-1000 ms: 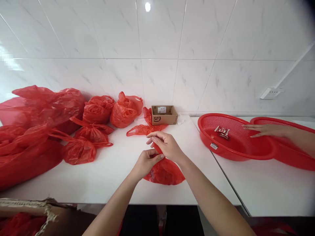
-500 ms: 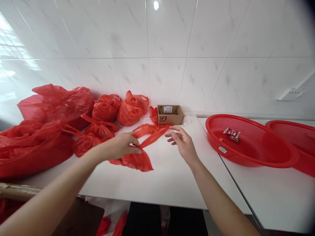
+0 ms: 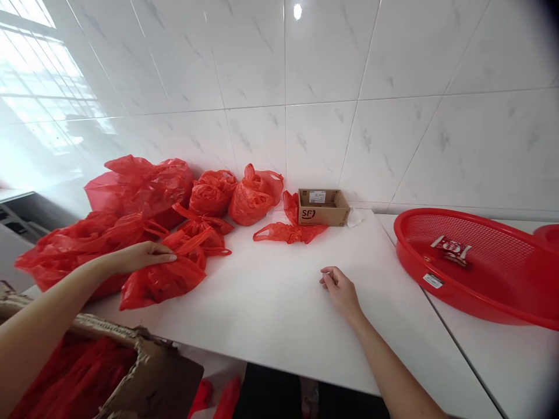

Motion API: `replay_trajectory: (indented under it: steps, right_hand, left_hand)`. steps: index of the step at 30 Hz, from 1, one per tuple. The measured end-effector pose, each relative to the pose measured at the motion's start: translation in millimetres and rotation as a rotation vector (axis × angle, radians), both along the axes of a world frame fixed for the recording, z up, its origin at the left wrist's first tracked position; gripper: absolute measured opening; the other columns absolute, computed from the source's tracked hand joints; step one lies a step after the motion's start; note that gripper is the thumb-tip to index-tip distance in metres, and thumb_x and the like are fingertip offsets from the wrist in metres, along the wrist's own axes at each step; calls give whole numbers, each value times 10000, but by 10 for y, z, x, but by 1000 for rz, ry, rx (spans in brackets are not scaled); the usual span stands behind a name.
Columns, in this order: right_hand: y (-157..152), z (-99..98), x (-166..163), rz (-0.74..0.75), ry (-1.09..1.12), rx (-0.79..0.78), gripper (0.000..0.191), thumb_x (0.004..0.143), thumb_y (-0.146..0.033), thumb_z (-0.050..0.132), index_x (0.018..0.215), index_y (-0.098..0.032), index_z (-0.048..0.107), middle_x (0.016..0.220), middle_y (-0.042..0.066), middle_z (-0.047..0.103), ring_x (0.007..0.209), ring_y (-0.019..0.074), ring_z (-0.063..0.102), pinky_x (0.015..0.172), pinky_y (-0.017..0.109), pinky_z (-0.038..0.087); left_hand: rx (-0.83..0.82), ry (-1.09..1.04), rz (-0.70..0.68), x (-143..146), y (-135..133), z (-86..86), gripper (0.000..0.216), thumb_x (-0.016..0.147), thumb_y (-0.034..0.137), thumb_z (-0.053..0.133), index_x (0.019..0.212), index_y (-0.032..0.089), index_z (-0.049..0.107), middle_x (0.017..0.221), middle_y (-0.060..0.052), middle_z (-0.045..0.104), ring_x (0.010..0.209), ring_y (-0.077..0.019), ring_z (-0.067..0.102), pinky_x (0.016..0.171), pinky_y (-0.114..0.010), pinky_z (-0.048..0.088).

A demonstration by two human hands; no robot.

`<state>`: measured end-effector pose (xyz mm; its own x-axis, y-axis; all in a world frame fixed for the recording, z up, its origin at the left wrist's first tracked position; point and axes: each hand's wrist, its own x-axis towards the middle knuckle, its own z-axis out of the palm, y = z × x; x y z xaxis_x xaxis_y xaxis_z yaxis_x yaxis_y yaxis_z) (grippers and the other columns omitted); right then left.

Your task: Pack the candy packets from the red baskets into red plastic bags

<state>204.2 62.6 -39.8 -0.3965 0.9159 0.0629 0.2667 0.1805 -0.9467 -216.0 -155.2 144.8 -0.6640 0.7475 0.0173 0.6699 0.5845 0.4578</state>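
Note:
My left hand [image 3: 151, 256] is closed on the upper part of a red plastic bag [image 3: 168, 282] at the left of the white table. The bag's lower part spreads out below my fingers, in front of other red bags. My right hand [image 3: 343, 291] hovers over the middle of the table, fingers loosely curled in with nothing visible in them. Ahead of it, a flat red plastic bag [image 3: 290, 233] lies in front of a small cardboard box [image 3: 324, 215].
Several filled red bags [image 3: 251, 201] line the wall to the left. A red plastic basket [image 3: 471, 297] with a small printed packet [image 3: 452, 249] inside stands at the right. An open carton [image 3: 148, 372] holding red material is at the lower left, beside the table edge.
My left hand has carried the red bag leftward and nearer the other bags. My right hand has drawn back from the flat bag, its fingers now curled. The view has turned left.

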Motion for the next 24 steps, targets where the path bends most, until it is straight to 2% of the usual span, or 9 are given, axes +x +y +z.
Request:
replay_trajectory:
  steps: [2, 4, 6, 9, 12, 14, 16, 18, 24]
  right_hand:
    - [-24, -52, 2, 5, -42, 25, 232, 849, -420, 496, 951, -253, 621, 802, 17, 686, 789, 205, 647, 736, 337, 471]
    - [-42, -62, 3, 9, -74, 41, 227, 852, -412, 490, 958, -265, 625, 809, 12, 688, 806, 207, 649, 729, 330, 463]
    - [-54, -51, 3, 5, -98, 53, 233, 857, -408, 476, 972, -267, 621, 817, 13, 691, 809, 206, 650, 711, 321, 459]
    - [-63, -30, -2, 3, -127, 71, 231, 858, -401, 467, 972, -266, 616, 822, 12, 694, 804, 201, 650, 688, 306, 454]
    - [-67, -27, -11, 7, -153, 84, 232, 864, -399, 458, 978, -266, 610, 825, 11, 692, 803, 200, 647, 677, 299, 451]
    - [-65, -34, -16, 9, -170, 91, 237, 870, -402, 450, 986, -266, 606, 829, 12, 690, 800, 201, 644, 669, 299, 449]
    - [-61, -45, -19, 10, -186, 99, 243, 875, -408, 444, 993, -266, 601, 833, 13, 687, 798, 203, 642, 662, 300, 448]
    - [-59, -52, -20, 10, -195, 106, 250, 880, -417, 437, 996, -264, 597, 833, 14, 685, 797, 203, 642, 657, 299, 449]
    - [-67, -40, -22, 3, -210, 117, 249, 887, -419, 428, 981, -264, 599, 824, 10, 684, 778, 191, 635, 658, 290, 459]
  left_hand:
    - [-123, -11, -133, -161, -5, -65, 221, 639, 356, 766, 741, 161, 740, 705, 20, 714, 735, -200, 640, 784, -294, 520]
    - [-167, 60, -192, -284, -2, -83, 362, 713, 409, 706, 996, 186, 739, 1021, -17, 726, 976, -235, 624, 930, -324, 466]
    - [-152, 195, -164, -361, -2, -57, 468, 817, 445, 598, 1225, 221, 648, 1344, -49, 574, 1266, -272, 456, 1069, -381, 344]
    - [-223, 383, -122, -385, -11, -21, 562, 837, 446, 588, 1367, 268, 531, 1575, -91, 255, 1447, -333, 162, 1127, -504, 202]
    - [-436, 502, -128, -322, 10, -98, 731, 651, 253, 772, 1346, 305, 552, 1609, -149, 154, 1448, -455, 83, 1056, -686, 141]
    - [-515, 585, -143, -268, 69, -208, 765, 620, 149, 764, 1345, 277, 556, 1600, -188, 168, 1440, -483, 62, 1026, -733, 91]
    - [-547, 667, -187, -236, 165, -321, 737, 680, 127, 718, 1380, 233, 515, 1573, -214, 219, 1435, -443, 129, 1057, -685, 106]
    - [-584, 721, -216, -244, 279, -409, 715, 718, 130, 701, 1395, 204, 485, 1508, -221, 327, 1387, -408, 260, 1058, -624, 212]
    - [-684, 751, -238, -382, 489, -496, 355, 884, 315, 626, 1204, 165, 584, 1266, -104, 567, 1131, -273, 559, 917, -494, 486]
